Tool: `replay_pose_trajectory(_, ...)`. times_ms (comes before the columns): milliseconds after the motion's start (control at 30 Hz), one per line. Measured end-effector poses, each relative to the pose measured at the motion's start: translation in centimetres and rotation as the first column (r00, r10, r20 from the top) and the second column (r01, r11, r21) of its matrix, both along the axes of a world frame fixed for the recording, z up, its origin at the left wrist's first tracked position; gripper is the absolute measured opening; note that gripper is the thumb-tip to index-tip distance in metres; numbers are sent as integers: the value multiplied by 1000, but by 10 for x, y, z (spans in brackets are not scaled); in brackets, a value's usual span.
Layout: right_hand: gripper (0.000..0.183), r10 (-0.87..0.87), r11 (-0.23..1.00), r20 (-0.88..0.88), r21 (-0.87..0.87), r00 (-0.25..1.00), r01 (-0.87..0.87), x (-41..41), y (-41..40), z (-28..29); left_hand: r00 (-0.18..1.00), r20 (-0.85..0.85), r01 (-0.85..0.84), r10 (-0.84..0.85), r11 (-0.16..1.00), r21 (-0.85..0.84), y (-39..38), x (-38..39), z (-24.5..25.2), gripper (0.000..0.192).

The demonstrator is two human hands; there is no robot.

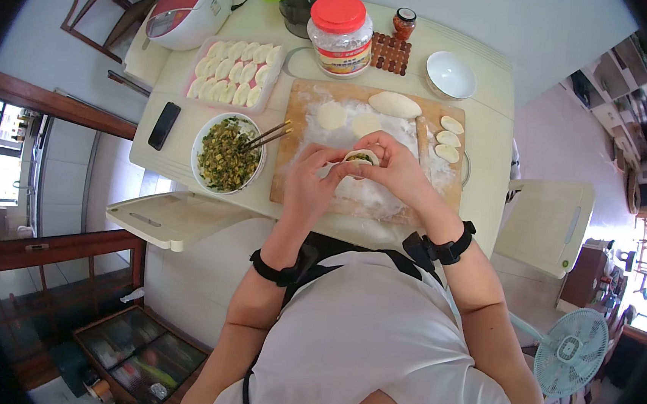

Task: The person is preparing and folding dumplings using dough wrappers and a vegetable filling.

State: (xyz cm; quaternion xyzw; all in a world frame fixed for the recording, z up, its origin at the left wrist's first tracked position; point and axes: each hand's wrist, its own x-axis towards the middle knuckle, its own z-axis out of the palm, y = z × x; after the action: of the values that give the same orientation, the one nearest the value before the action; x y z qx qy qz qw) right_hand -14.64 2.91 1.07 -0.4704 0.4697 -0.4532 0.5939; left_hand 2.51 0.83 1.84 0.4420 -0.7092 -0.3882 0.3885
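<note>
Between my fingers is a half-folded dumpling (361, 157), its green and yellow filling showing through the gap in the wrapper. My left hand (315, 173) pinches it from the left, and my right hand (397, 165) grips its right side. Both are over a floured wooden board (303, 95). Two flat round wrappers (331, 115) lie just beyond my hands. A long piece of dough (395, 104) rests at the board's far edge, near a wooden rolling pin (423, 141). Three finished dumplings (448, 139) sit along the right. To the left, a white bowl (194, 160) holds chopped filling (226, 154) and chopsticks (269, 135).
A tray (187, 86) of several dumplings, a rice cooker (188, 6) and a black phone (164, 125) occupy the table's left. Along the back stand a red-lidded jar (339, 35), a small jar (404, 24) and a white bowl (451, 75). Chairs (547, 225) flank the table; a fan (570, 352) stands right.
</note>
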Motion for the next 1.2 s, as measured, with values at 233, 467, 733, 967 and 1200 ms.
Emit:
replay_pose_trajectory(233, 32, 24, 999, -241, -29, 970, -32, -2, -2, -5, 988, 153, 20, -14, 999, -36, 1, 1, 3, 16)
replay_pose_trajectory(467, 34, -9, 1000, -111, -7, 994, 9, 0, 2, -7, 987, 53, -143, 149, 985, -102, 1, -3, -7, 11)
replay_pose_trajectory(733, 33, 47, 996, -14, 72, 999, -46, -1, 5, 7, 995, -49, -71, 88, 959, 276, -2, -2, -3, 16)
replay_pose_trajectory(967, 21, -109, 994, 116, -21, 987, 112, 2, 9, 6, 983, -116, -112, 140, 969, 220, -3, -3, 0, 23)
replay_pose_trajectory(1200, 16, -93, 996, -70, -2, 993, 93, -2, 8, 5, 984, -178, 43, 29, 921, 386, -7, 3, -1, 27)
